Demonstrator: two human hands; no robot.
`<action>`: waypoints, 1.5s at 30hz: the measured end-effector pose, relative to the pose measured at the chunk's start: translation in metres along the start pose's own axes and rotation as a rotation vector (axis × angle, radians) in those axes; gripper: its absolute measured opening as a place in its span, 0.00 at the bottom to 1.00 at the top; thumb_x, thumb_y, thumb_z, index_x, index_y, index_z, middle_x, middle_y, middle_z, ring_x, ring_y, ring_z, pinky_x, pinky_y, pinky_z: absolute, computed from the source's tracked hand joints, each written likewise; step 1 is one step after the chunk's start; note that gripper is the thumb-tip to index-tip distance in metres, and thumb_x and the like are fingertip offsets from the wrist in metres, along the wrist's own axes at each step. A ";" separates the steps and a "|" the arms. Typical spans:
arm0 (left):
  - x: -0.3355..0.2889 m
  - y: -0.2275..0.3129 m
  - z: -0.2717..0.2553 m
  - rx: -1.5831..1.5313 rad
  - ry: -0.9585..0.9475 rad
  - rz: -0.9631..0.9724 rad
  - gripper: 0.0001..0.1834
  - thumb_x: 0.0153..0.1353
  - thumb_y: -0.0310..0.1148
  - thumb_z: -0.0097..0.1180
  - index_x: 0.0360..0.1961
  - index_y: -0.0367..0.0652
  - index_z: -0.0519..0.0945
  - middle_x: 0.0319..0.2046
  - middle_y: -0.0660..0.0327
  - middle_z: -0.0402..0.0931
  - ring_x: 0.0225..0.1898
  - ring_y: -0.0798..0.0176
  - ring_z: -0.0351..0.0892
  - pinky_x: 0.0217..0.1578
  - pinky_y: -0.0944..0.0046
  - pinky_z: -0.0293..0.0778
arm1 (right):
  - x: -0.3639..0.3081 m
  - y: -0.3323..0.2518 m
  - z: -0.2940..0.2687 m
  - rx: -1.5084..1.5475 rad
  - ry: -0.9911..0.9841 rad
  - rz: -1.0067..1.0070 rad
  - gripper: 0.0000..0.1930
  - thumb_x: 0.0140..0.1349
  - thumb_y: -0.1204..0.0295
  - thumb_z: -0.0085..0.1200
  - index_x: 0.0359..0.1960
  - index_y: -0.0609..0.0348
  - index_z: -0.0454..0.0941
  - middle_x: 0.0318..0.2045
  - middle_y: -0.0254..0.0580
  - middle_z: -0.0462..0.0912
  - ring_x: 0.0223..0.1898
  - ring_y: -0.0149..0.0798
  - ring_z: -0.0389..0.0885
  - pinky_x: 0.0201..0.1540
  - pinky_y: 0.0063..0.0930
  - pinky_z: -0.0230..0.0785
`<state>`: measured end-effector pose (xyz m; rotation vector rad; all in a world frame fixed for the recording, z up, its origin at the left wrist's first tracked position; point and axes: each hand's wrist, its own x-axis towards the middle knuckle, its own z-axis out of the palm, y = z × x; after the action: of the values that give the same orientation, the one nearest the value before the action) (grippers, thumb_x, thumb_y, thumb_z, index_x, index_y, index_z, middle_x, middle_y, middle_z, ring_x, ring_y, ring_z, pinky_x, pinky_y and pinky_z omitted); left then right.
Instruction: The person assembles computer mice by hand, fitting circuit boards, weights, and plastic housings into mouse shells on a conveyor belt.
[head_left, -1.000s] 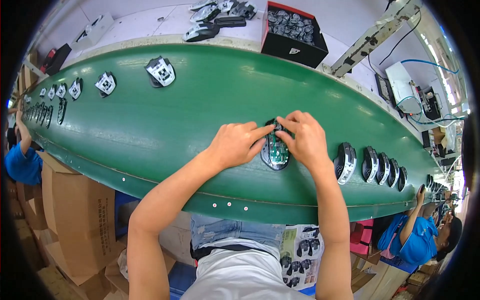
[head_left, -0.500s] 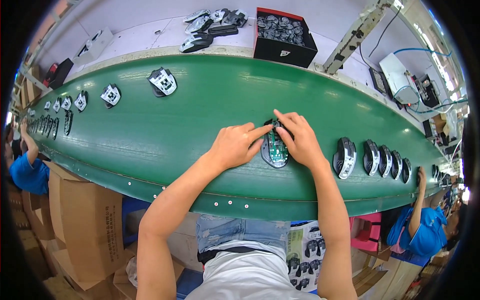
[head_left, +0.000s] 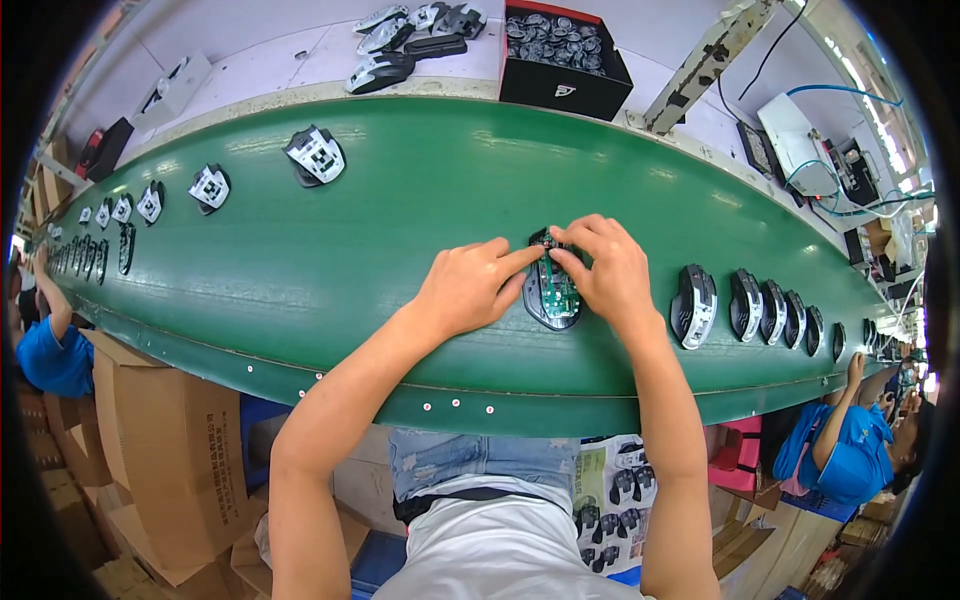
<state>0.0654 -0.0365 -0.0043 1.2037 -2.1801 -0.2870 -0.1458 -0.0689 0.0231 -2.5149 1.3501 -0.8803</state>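
Observation:
An opened computer mouse base (head_left: 552, 316), a dark shell with a green circuit board exposed, lies on the green conveyor belt (head_left: 420, 180) in front of me. My left hand (head_left: 468, 285) grips its left side, with the index fingertip pressing the board near the far end and the thumb lower along the shell's edge. From the right, my right hand (head_left: 610, 270) bends over the same far end, its thumb and index finger pinched close together. Whatever lies between those fingertips is too small or too hidden to make out.
White-and-black mouse top shells (head_left: 315, 156) line the belt's far left. Mouse bodies (head_left: 694, 307) stand in a row at right. A black box of round parts (head_left: 565, 90) sits on the back ledge beside a metal post (head_left: 710, 65). Co-workers in blue (head_left: 855, 455) sit at both sides.
My right index finger has curled in toward the thumb at the board's far end. My left hand stays almost in place. The right-hand co-worker's hand has moved farther right.

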 end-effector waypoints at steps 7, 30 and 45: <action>-0.005 0.002 0.005 0.027 0.035 0.027 0.25 0.58 0.32 0.62 0.59 0.52 0.79 0.27 0.58 0.75 0.27 0.52 0.80 0.28 0.53 0.77 | -0.010 0.021 0.002 0.164 -0.141 -0.035 0.21 0.61 0.72 0.62 0.57 0.53 0.81 0.46 0.42 0.79 0.46 0.46 0.79 0.48 0.38 0.73; -0.057 -0.192 -0.149 0.428 0.548 -0.997 0.41 0.54 0.68 0.61 0.61 0.50 0.79 0.41 0.44 0.84 0.45 0.41 0.84 0.44 0.46 0.79 | -0.004 -0.001 0.027 0.432 0.026 0.032 0.17 0.59 0.73 0.63 0.50 0.63 0.79 0.48 0.50 0.79 0.46 0.49 0.81 0.51 0.35 0.74; -0.011 -0.124 -0.076 -0.225 0.387 -0.467 0.23 0.67 0.47 0.53 0.33 0.37 0.88 0.25 0.48 0.84 0.29 0.50 0.86 0.34 0.53 0.78 | 0.048 -0.089 0.058 0.172 -0.073 -0.079 0.39 0.58 0.57 0.66 0.66 0.64 0.65 0.63 0.62 0.70 0.64 0.60 0.70 0.66 0.45 0.64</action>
<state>0.2011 -0.0892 -0.0066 1.4852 -1.4832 -0.4379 -0.0300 -0.0630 0.0315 -2.4566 1.1105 -0.8700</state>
